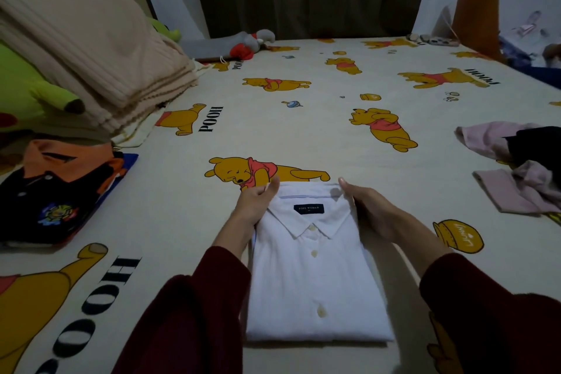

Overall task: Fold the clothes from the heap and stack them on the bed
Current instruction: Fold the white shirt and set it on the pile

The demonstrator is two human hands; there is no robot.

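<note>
Shirt: a white shirt [315,270] lies folded into a neat rectangle on the bed [303,118], collar away from the person, buttons up, directly between the two forearms.
Left grip: the left hand [256,202] holds the shirt's far left corner by the shoulder, thumb on top and fingers seemingly tucked under the edge; a narrow grip that has cloth in it.
Right grip: the right hand [368,211] lies along the shirt's right edge, thumb reaching to the far right corner; its fingers are hidden on the far side, so I cannot tell whether it pinches the cloth or only steadies it.
Why held so: taking both collar-end corners at once probably keeps the fold square, either for a last tidy or for lifting the shirt whole.
Stack: a pile of folded clothes [57,191], an orange collar on top, sits well left of the left grip; likely where the shirt goes.
Heap: unfolded pink and black clothes [516,161] lie well right of the right grip, so work remains.
Also there: a folded beige blanket [100,58] beyond the stack, a green plush toy [27,85] beside it.
Risk: lifting by one end may let the near half sag open.
</note>
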